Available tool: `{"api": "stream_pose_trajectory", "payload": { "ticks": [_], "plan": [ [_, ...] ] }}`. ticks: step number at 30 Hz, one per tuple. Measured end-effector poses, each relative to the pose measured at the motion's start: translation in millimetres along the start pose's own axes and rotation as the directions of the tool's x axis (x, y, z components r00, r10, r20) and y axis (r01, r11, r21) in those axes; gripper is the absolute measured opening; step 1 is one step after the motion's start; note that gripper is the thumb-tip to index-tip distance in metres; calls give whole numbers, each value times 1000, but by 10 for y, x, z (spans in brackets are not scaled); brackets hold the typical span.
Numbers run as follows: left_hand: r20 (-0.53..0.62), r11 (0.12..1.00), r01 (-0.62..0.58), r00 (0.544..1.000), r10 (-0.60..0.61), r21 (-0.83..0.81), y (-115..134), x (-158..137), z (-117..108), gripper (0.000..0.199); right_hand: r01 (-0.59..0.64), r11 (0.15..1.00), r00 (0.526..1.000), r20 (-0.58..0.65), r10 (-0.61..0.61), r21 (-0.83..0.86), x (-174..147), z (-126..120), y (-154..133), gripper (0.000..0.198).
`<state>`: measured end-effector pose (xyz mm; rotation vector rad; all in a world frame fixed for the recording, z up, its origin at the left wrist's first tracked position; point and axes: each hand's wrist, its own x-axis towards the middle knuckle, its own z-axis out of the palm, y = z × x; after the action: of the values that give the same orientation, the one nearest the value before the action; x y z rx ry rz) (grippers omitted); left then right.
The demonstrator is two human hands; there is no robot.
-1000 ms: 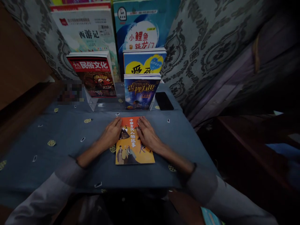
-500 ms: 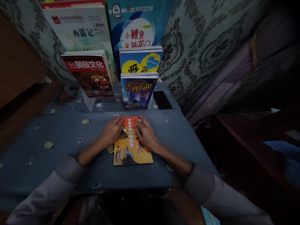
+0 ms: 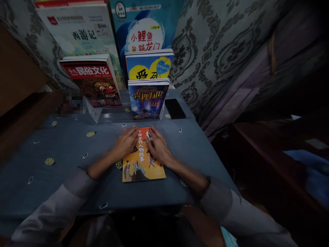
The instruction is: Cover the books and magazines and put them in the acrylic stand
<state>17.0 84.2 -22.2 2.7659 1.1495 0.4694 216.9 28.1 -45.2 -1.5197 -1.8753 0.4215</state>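
Orange-and-yellow paperback book [image 3: 142, 156] lies flat on the patterned blue-grey tablecloth [image 3: 77, 181], just below the centre of the frame, and I can read its white vertical title, 中国古代人物故事. Both hands rest on it: the left hand [image 3: 125, 142] covers its upper left, fingers close together, its thumb out of my sight; the right hand [image 3: 159, 147] lies on the upper right, fingers close together and thumb apart on the cover.

Upper left, a pale green-and-white book [image 3: 84, 34] says 西游记, its top cut off by the frame; the red-and-brown book [image 3: 96, 87] before it says 少儿民俗文化. Top centre, a teal-blue book [image 3: 146, 20] reads 小鲤鱼跳龙门. On the blue-and-yellow book [image 3: 149, 65], 爱 shows, its lower cover hidden behind a dark blue book [image 3: 147, 103] whose gold lettering blurs. Beside that lies a black rectangular phone [image 3: 175, 108]. Pixelation masks something at left.
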Motion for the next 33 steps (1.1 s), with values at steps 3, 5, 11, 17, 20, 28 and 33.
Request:
{"api": "stream_pose_trajectory", "payload": {
  "ticks": [3, 5, 11, 17, 20, 28, 33],
  "plan": [
    [-7, 999, -37, 999, 37, -11, 30, 52, 24, 44, -3, 1000, 1000, -6, 3, 0, -7, -14, -12, 55],
    [-14, 998, -65, 998, 64, -20, 52, 87, 38, 44, -1, 1000, 1000, -15, 1, 1, -12, -27, -21, 54],
    [-10, 993, -108, 994, 108, -48, 126, 199, 76, 45, -7, 1000, 999, -36, 8, 11, -8, -61, -48, 50],
    [1, 986, -158, 987, 158, -57, 184, 306, 109, 44, -1, 1000, 998, -60, -1, -26, 7, -86, -41, 52],
    [20, 981, -185, 982, 187, -63, 190, 347, 122, 45, 5, 1000, 998, -65, -6, -16, 5, -112, -25, 52],
    [76, 969, -223, 970, 232, -107, 178, 485, 148, 46, 2, 1000, 1000, -29, -2, 3, -55, -163, -24, 53],
    [79, 972, -203, 974, 213, -121, 189, 519, 164, 47, 12, 1000, 1000, -24, -11, 24, -130, -148, -12, 55]
  ]
}}
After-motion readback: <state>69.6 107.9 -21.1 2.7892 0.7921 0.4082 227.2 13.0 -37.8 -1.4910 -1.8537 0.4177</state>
